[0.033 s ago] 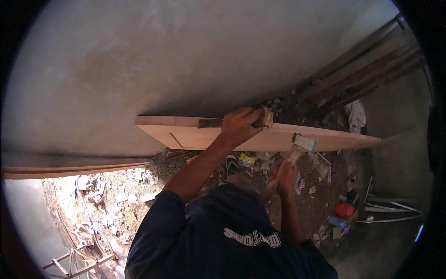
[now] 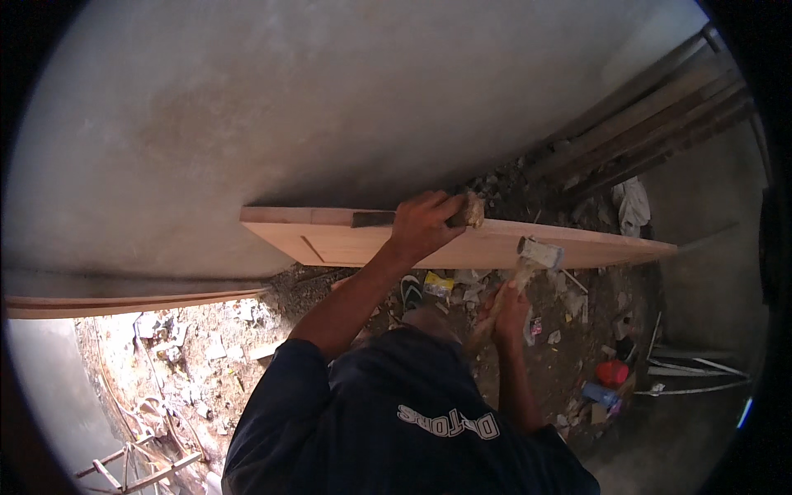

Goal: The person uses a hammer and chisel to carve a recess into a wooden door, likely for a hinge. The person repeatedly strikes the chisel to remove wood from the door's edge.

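Wall: grey plastered surface (image 2: 330, 99) behind the panel, perhaps its backstop.
Panel: long pale-brown wooden panel (image 2: 337, 246) on edge, narrow side uppermost, presumably for easy reach.
Bladed tool: dark flat-bladed tool (image 2: 373, 219) with a frayed wooden end, along the panel's top edge, apparently supported there.
Hammer: pale blunt-headed hammer (image 2: 541, 252), head raised and apart from the tool.
Left hand (image 2: 425, 224): fingers closed over the tool's middle, likely steadying it.
Right hand (image 2: 511, 312): fingers wrapped round the hammer's handle, leaving its head free.

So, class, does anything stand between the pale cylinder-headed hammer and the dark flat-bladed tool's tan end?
Nothing visible: a gap over the pale wooden panel separates the hammer in the right hand from the tool in the left hand.
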`<control>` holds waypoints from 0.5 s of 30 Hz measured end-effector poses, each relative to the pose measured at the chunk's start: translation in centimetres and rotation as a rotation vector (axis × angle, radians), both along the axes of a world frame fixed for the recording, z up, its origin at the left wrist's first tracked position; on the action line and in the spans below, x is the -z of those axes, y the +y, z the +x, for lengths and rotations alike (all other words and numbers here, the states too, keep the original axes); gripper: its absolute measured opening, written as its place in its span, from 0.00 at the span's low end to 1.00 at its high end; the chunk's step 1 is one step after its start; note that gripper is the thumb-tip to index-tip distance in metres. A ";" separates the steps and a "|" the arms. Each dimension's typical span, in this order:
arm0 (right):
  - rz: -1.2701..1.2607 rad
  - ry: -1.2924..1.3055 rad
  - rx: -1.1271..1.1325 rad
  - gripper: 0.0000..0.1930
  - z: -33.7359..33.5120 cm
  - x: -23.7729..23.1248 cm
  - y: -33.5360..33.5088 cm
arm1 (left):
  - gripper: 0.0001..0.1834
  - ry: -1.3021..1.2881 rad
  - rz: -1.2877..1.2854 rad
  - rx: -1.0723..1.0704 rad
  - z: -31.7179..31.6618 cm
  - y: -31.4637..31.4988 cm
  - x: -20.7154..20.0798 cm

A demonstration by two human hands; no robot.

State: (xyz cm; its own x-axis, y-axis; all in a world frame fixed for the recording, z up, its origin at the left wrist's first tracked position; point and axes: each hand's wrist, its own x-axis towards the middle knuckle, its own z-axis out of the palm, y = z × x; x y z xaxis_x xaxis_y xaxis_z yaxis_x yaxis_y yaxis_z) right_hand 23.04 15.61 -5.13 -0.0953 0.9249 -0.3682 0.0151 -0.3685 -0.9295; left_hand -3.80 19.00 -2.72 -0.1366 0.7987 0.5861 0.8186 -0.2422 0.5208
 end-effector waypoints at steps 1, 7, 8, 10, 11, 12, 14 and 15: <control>-0.008 -0.017 0.012 0.18 -0.3 -0.1 -0.1 | 0.29 -0.008 0.008 -0.005 0.0 0.0 0.0; -0.023 0.045 -0.002 0.19 -1.2 -0.8 -0.4 | 0.29 0.045 0.054 -0.006 0.6 0.8 0.9; -0.021 0.069 0.004 0.19 -1.3 -0.7 -0.2 | 0.29 0.068 0.025 0.005 0.5 1.0 1.0; -0.013 0.076 0.005 0.20 -1.4 -0.6 -0.1 | 0.30 0.097 -0.010 0.017 0.5 1.0 1.1; -0.011 0.079 0.006 0.20 -1.4 -0.6 -0.1 | 0.30 0.102 -0.016 0.018 0.5 0.9 1.1; -0.008 0.056 -0.001 0.20 -1.6 -0.7 -0.1 | 0.30 0.107 -0.023 0.018 0.5 0.8 1.1; -0.001 0.014 -0.023 0.20 -1.9 -1.0 0.0 | 0.31 0.098 0.006 -0.006 0.4 0.9 1.2; -0.004 0.020 -0.018 0.20 -2.0 -0.9 0.0 | 0.31 0.094 0.020 -0.018 0.4 1.0 1.3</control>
